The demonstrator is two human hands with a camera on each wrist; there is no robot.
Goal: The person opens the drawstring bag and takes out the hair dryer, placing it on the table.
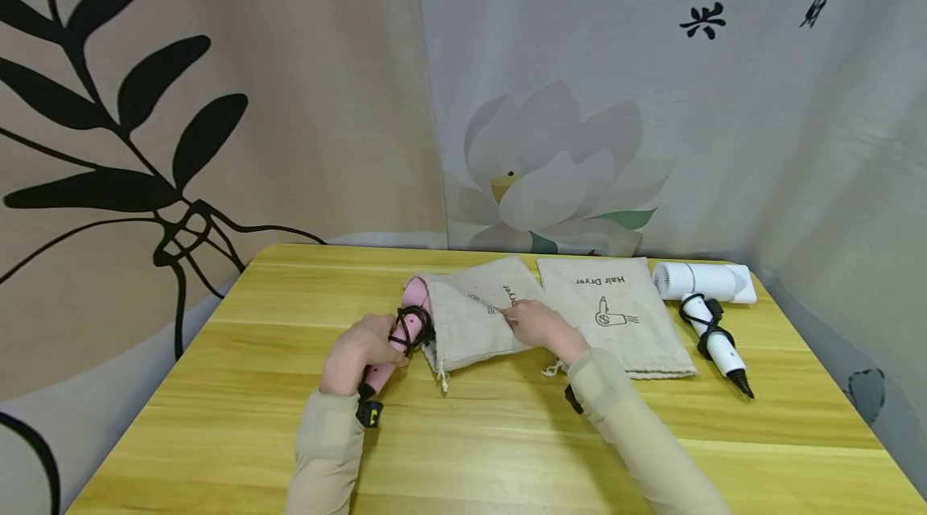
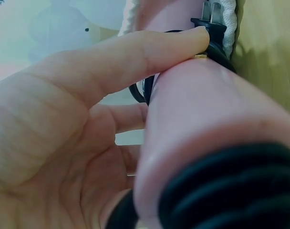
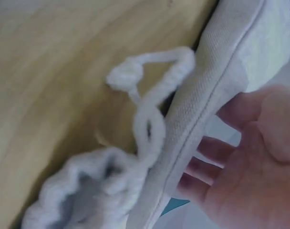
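Observation:
My left hand [image 1: 362,350] grips the handle of a pink hair dryer [image 2: 197,109], its black cord [image 1: 413,327] bundled round it. In the left wrist view my thumb lies across the handle beside the plug [image 2: 209,28]. The dryer's far end sits inside the mouth of a beige drawstring bag [image 1: 471,330], which lies tilted on the table and hides that end. My right hand [image 1: 539,326] holds the bag's fabric near its printed side; the bag's edge covers the fingertips in the right wrist view.
Right of it lies a second beige bag [image 1: 652,346] printed "Hair Dryer", flat on the wooden table [image 1: 449,451]. A white hair dryer with a thick barrel [image 1: 698,282] and a cord-wrapped handle [image 1: 717,342] lies at the far right. A printed curtain [image 1: 348,96] hangs behind.

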